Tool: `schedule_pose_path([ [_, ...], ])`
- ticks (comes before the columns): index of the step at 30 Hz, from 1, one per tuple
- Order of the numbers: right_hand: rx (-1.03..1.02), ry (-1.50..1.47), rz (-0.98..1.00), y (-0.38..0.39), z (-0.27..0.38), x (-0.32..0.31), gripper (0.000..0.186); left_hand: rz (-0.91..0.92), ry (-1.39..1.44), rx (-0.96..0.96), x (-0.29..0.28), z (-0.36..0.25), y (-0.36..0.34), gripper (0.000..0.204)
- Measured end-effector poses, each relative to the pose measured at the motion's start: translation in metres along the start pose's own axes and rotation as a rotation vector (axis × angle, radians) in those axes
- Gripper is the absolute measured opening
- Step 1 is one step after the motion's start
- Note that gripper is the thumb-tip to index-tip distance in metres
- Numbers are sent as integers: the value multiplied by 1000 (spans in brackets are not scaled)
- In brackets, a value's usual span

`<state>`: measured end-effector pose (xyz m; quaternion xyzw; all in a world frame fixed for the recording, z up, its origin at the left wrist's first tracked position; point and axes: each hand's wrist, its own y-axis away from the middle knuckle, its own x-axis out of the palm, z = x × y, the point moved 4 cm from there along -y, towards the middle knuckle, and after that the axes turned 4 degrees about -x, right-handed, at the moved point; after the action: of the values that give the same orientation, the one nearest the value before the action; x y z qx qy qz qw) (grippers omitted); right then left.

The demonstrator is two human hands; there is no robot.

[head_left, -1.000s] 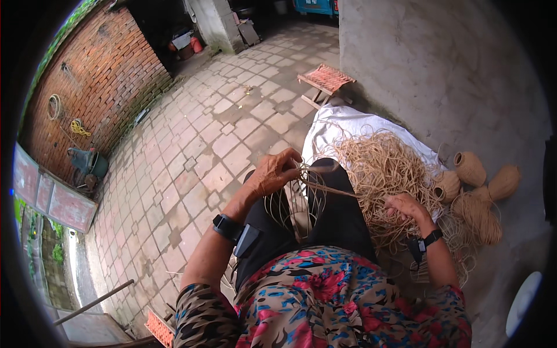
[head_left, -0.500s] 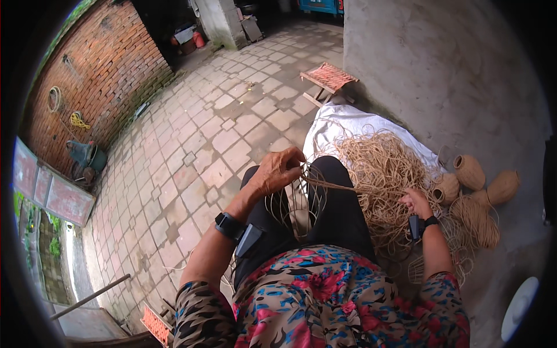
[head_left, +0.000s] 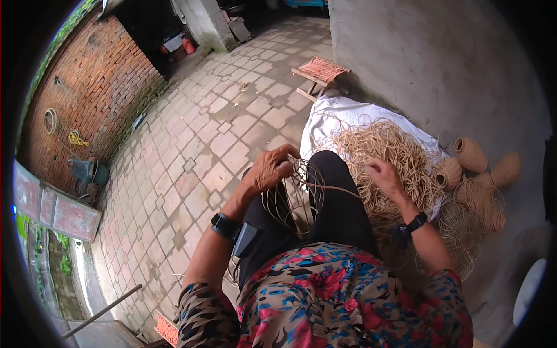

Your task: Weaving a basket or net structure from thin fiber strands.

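Observation:
Between my knees stands an open frame of thin bent wire or cane (head_left: 268, 203), rounded like a small basket. My left hand (head_left: 272, 169) is closed on its top edge, fingers pinched at the rim. A tan cord (head_left: 336, 188) runs from the frame rightward across my right thigh. My right hand (head_left: 387, 180) is raised over the near side of a big tangled heap of tan cord (head_left: 400, 148), apart from the frame. Its fingers are curled in; whatever they hold is too small to make out.
The heap lies on a white sheet (head_left: 328, 113). To its right are woven round pots (head_left: 471, 153), a coil of cord (head_left: 487, 209) and more bare frames (head_left: 458, 232). A folding stool (head_left: 321, 71) stands ahead, beside a grey wall (head_left: 429, 58). Paving covers the yard.
My right hand has moved up and left from beside the heap, and the cord no longer stretches taut to it. My left hand stays at the frame's rim. The view has shifted slightly.

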<state>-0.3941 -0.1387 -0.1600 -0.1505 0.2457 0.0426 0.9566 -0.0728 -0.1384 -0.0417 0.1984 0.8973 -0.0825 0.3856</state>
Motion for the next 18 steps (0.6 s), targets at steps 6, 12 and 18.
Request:
schedule_pose_path([
  [6, 129, -391, 548, 10, 141, 87, 22, -71, 121, 25, -3, 5, 13, 33],
  [12, 138, -939, 540, -26, 172, 95, 23, -95, 20, 224, 7, -1, 20, 26],
  [18, 9, -791, 425, -23, 157, 94, 20, -298, -34, 116, 17, 9, 23, 22],
])
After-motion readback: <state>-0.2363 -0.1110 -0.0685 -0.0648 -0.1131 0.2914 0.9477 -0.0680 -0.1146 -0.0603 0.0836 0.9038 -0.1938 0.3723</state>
